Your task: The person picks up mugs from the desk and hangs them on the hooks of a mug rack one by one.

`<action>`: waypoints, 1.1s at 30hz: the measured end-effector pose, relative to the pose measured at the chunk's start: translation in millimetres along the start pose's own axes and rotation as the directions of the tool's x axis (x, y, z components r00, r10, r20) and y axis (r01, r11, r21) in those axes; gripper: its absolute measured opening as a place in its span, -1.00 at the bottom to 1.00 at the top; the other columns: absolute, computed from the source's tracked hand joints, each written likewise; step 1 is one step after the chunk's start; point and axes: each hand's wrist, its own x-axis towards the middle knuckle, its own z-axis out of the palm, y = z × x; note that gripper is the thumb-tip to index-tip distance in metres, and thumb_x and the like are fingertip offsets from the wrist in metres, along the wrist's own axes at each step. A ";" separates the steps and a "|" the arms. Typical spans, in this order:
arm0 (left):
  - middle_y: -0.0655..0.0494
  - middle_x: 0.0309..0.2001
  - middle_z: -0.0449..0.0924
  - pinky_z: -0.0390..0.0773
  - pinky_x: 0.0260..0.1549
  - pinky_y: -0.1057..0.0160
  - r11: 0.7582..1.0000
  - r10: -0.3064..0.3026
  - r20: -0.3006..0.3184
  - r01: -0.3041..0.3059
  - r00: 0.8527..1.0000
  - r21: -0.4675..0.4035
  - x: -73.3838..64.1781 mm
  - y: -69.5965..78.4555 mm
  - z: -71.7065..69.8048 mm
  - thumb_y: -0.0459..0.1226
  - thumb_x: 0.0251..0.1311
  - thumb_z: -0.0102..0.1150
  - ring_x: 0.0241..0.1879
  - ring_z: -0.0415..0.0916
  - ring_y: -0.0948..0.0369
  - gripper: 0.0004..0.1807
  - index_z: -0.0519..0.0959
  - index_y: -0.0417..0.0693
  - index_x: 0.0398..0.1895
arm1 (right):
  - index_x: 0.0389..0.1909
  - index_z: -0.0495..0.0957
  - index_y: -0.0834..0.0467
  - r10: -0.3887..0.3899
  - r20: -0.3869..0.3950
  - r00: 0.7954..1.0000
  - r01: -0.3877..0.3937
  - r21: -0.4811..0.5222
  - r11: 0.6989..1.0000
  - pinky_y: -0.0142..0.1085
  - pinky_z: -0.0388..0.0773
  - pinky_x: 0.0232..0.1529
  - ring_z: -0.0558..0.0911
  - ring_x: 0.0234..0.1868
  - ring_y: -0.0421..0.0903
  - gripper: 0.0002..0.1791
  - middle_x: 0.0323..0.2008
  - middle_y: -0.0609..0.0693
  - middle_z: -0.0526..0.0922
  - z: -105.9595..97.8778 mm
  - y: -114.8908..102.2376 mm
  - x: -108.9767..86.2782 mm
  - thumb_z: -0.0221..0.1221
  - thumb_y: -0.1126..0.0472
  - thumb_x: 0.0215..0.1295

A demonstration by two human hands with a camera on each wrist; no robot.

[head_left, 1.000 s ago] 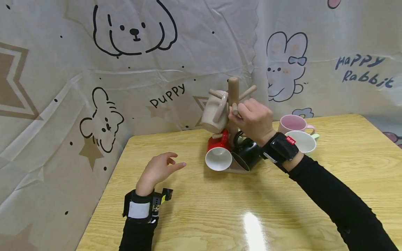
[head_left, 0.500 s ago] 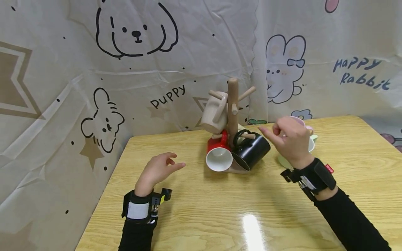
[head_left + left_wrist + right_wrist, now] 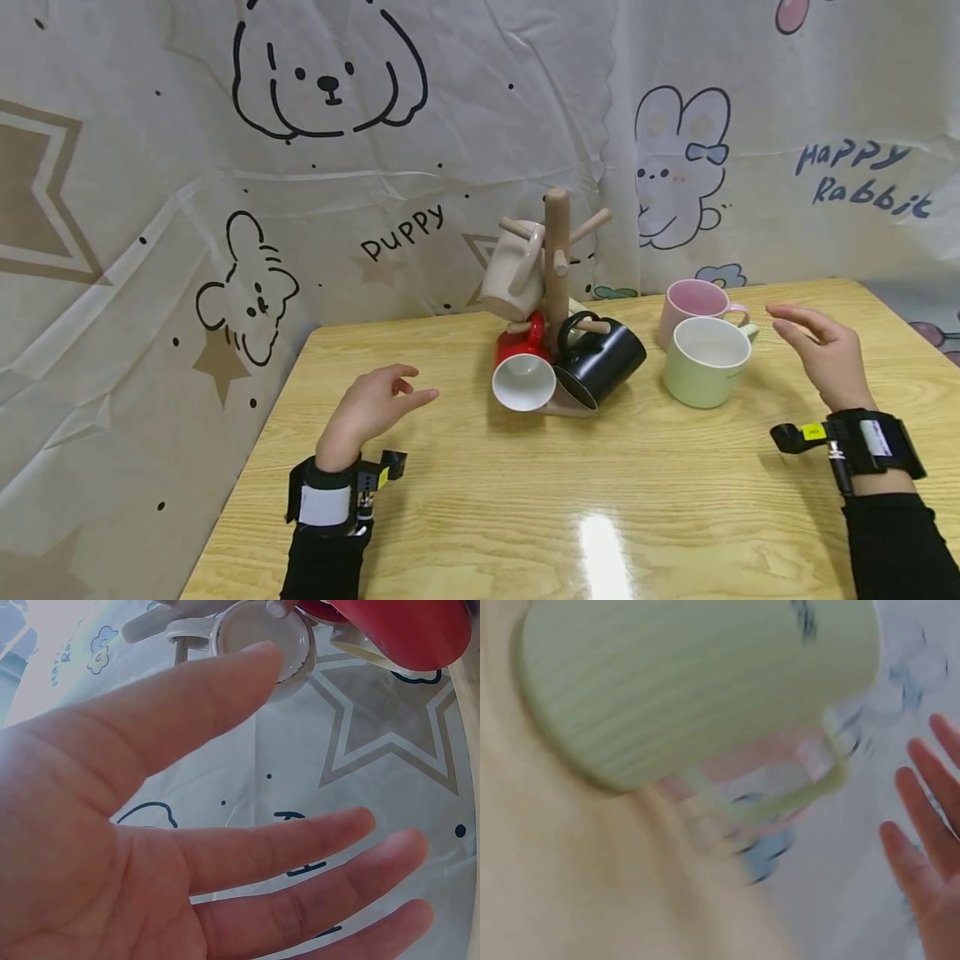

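Note:
My right hand (image 3: 828,354) hovers just right of a light green mug (image 3: 703,371), fingers loose and nothing held. The mug stands upright, its handle toward the hand; in the right wrist view the green handle (image 3: 780,801) appears left of the fingers (image 3: 922,817). Behind it stands a pink mug (image 3: 693,304), partly hidden. At the left, my left hand (image 3: 371,408) is held above the table with relaxed fingers, apart from everything. Between the hands a wooden mug tree (image 3: 557,250) carries a beige mug (image 3: 510,271), a red mug (image 3: 523,379) and a black mug (image 3: 603,362).
The mug tree's upper pegs (image 3: 592,223) stick out toward the right and front. A pale yellow mug (image 3: 576,307) shows behind the black one. A wooden table (image 3: 525,500) lies beneath everything, with a printed cloth (image 3: 360,175) hanging behind it.
My right hand has moved from the mug tree rightward, passing over the green and pink mugs, to the far side of the green mug's handle. The left hand has barely moved.

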 end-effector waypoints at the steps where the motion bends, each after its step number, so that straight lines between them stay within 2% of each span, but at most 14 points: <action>1: -0.13 -0.09 0.58 0.46 -0.09 0.00 1.000 0.001 0.001 -0.001 1.000 -0.001 0.0 -0.3 0.1 0.02 0.17 0.10 -0.04 0.48 -0.04 -0.39 0.41 -0.24 0.14 | 0.14 0.45 0.18 0.028 0.030 0.999 -0.030 0.070 0.997 -0.75 0.33 -0.14 0.43 -0.04 -0.53 -0.60 -0.12 -0.48 0.52 -2.5 10.7 -0.8 0.04 0.13 0.33; 3: -0.13 -0.10 0.58 0.46 -0.09 -0.01 1.000 0.005 0.003 -0.005 1.000 0.001 0.1 -0.6 0.6 0.02 0.17 0.10 -0.04 0.48 -0.04 -0.40 0.42 -0.24 0.13 | 0.20 0.38 0.18 0.049 0.096 0.994 -0.072 0.245 0.967 -0.73 0.35 -0.12 0.45 -0.03 -0.54 -0.56 -0.07 -0.44 0.53 -4.0 30.9 -2.9 -0.03 0.10 0.37; 5: -0.13 -0.10 0.58 0.46 -0.09 -0.01 1.000 0.006 0.004 -0.006 1.000 0.002 0.2 -0.7 1.3 0.02 0.17 0.10 -0.04 0.48 -0.04 -0.40 0.42 -0.24 0.13 | 0.24 0.34 0.19 0.034 0.165 0.986 -0.101 0.419 0.902 -0.71 0.39 -0.11 0.47 -0.01 -0.53 -0.55 -0.04 -0.38 0.54 -2.0 46.7 -4.6 -0.08 0.11 0.38; 6: -0.13 -0.10 0.58 0.46 -0.09 -0.01 1.000 0.006 0.004 -0.006 1.000 0.003 0.3 -0.8 1.7 0.02 0.17 0.10 -0.04 0.48 -0.04 -0.40 0.42 -0.24 0.13 | 0.24 0.33 0.16 0.026 0.194 0.981 -0.118 0.481 0.869 -0.70 0.40 -0.11 0.48 0.00 -0.53 -0.55 -0.03 -0.37 0.54 -0.7 52.3 -5.2 -0.09 0.11 0.39; 8: -0.13 -0.10 0.58 0.46 -0.08 -0.01 1.000 0.005 0.005 -0.005 1.000 0.004 0.6 -0.8 2.3 0.01 0.17 0.10 -0.04 0.47 -0.04 -0.40 0.42 -0.25 0.13 | 0.27 0.31 0.14 0.002 0.240 0.971 -0.139 0.554 0.821 -0.67 0.42 -0.10 0.49 0.00 -0.52 -0.55 -0.02 -0.35 0.54 1.9 59.0 -5.9 -0.11 0.12 0.40; 9: -0.13 -0.10 0.58 0.46 -0.08 -0.01 1.000 0.004 0.006 -0.005 1.000 0.006 0.7 -0.9 2.5 0.01 0.17 0.10 -0.04 0.47 -0.04 -0.40 0.42 -0.25 0.13 | 0.27 0.30 0.13 -0.008 0.258 0.966 -0.146 0.570 0.809 -0.66 0.42 -0.10 0.49 0.00 -0.51 -0.55 -0.02 -0.34 0.54 3.2 60.2 -5.9 -0.12 0.12 0.40; 13: -0.14 -0.09 0.58 0.46 -0.09 -0.01 1.000 0.001 0.009 -0.001 1.000 0.002 1.1 -0.9 2.2 0.02 0.17 0.11 -0.03 0.48 -0.05 -0.39 0.41 -0.25 0.14 | 0.24 0.33 0.04 -0.005 0.295 0.956 -0.165 0.548 0.820 -0.66 0.43 -0.10 0.49 -0.02 -0.52 -0.58 -0.04 -0.37 0.51 7.1 59.0 -5.2 -0.12 0.10 0.40; 15: -0.14 -0.09 0.58 0.46 -0.09 -0.01 1.000 0.000 0.009 0.000 1.000 0.001 0.9 -0.9 2.0 0.02 0.17 0.11 -0.03 0.48 -0.05 -0.39 0.41 -0.25 0.14 | 0.16 0.41 -0.01 0.004 0.295 0.956 -0.173 0.548 0.818 -0.65 0.44 -0.11 0.50 -0.03 -0.51 -0.64 -0.05 -0.36 0.52 8.8 58.6 -4.5 -0.09 0.09 0.38; 16: -0.14 -0.09 0.58 0.47 -0.09 -0.01 1.000 0.000 0.010 0.000 1.000 0.001 0.7 -0.9 1.8 0.02 0.17 0.11 -0.03 0.48 -0.05 -0.39 0.41 -0.25 0.14 | 0.13 0.44 0.00 0.005 0.292 0.956 -0.176 0.563 0.807 -0.63 0.45 -0.10 0.52 -0.04 -0.49 -0.65 -0.05 -0.35 0.54 9.3 58.9 -4.3 -0.07 0.11 0.37; 21: -0.14 -0.08 0.58 0.46 -0.09 0.00 1.000 -0.002 0.013 0.002 1.000 -0.001 0.1 -0.9 1.7 0.01 0.17 0.11 -0.03 0.48 -0.05 -0.39 0.41 -0.25 0.15 | 0.02 0.55 0.12 -0.010 0.262 0.965 -0.179 0.687 0.704 -0.50 0.52 -0.10 0.60 -0.07 -0.36 -0.70 -0.08 -0.19 0.63 8.4 62.0 -4.4 0.00 0.30 0.32; 23: -0.14 -0.08 0.58 0.46 -0.08 0.00 1.000 -0.002 0.014 0.002 1.000 -0.002 0.3 -0.8 1.7 0.02 0.17 0.10 -0.03 0.47 -0.05 -0.39 0.40 -0.25 0.15 | -0.02 0.57 0.18 -0.026 0.253 0.967 -0.169 0.713 0.680 -0.47 0.54 -0.13 0.62 -0.09 -0.33 -0.71 -0.10 -0.14 0.66 6.0 63.0 -5.2 0.00 0.37 0.30; 28: -0.14 -0.08 0.58 0.46 -0.07 -0.01 1.000 0.002 0.015 -0.002 1.000 -0.003 0.9 -1.3 2.1 0.02 0.17 0.10 -0.02 0.47 -0.06 -0.39 0.41 -0.25 0.14 | -0.12 0.61 0.22 -0.046 0.279 0.959 -0.173 0.707 0.685 -0.46 0.57 -0.19 0.66 -0.18 -0.28 -0.70 -0.20 -0.07 0.69 -2.1 64.3 -7.5 -0.05 0.46 0.30; 30: -0.14 -0.08 0.58 0.46 -0.08 -0.01 1.000 0.002 0.016 -0.002 1.000 -0.003 1.0 -1.5 2.3 0.02 0.17 0.10 -0.02 0.47 -0.05 -0.39 0.41 -0.25 0.14 | -0.12 0.62 0.21 -0.044 0.308 0.950 -0.191 0.690 0.698 -0.47 0.57 -0.19 0.66 -0.19 -0.27 -0.69 -0.23 -0.06 0.70 -5.5 64.5 -8.2 -0.06 0.48 0.30; 33: -0.13 -0.09 0.58 0.47 -0.09 0.00 1.000 0.005 0.017 -0.005 1.000 0.003 1.3 -1.7 2.6 0.02 0.17 0.10 -0.04 0.48 -0.05 -0.39 0.41 -0.25 0.14 | -0.11 0.62 0.18 -0.038 0.346 0.937 -0.208 0.644 0.737 -0.49 0.56 -0.20 0.66 -0.20 -0.28 -0.67 -0.24 -0.08 0.71 -10.4 64.4 -9.2 -0.06 0.48 0.30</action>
